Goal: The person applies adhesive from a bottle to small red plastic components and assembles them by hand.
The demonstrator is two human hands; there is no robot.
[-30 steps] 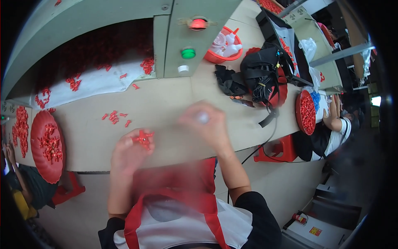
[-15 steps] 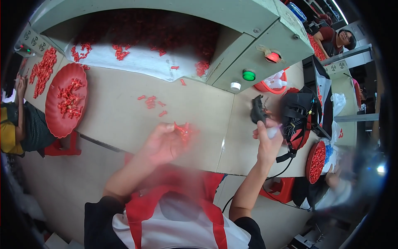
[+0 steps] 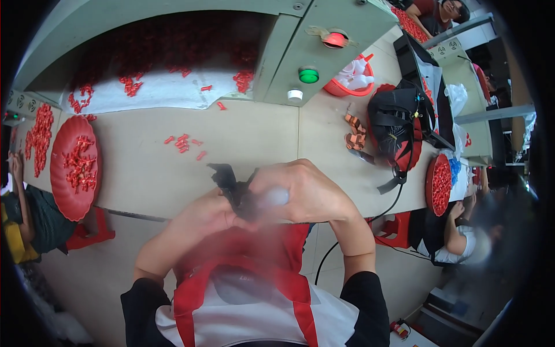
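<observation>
Work appears under way at a pale counter [image 3: 254, 130], a red dish [image 3: 75, 209] toward its left end already laden. Over the near edge, a left hand [image 3: 210, 211], grip hidden, and right hand [image 3: 300, 185] flank black cloth [image 3: 233, 186], free end slanting lengthwise toward the far left corner; the right clasps a blurred white object [image 3: 276, 197]. Loose red pieces [image 3: 182, 143] seemingly remain.

From the wearer's head, the fisheye looks steeply down (its rim bending straight edges) at close range over the left hand [image 3: 209, 210], right hand [image 3: 302, 188] and table [image 3: 144, 165], facing the machine [image 3: 354, 59].
</observation>
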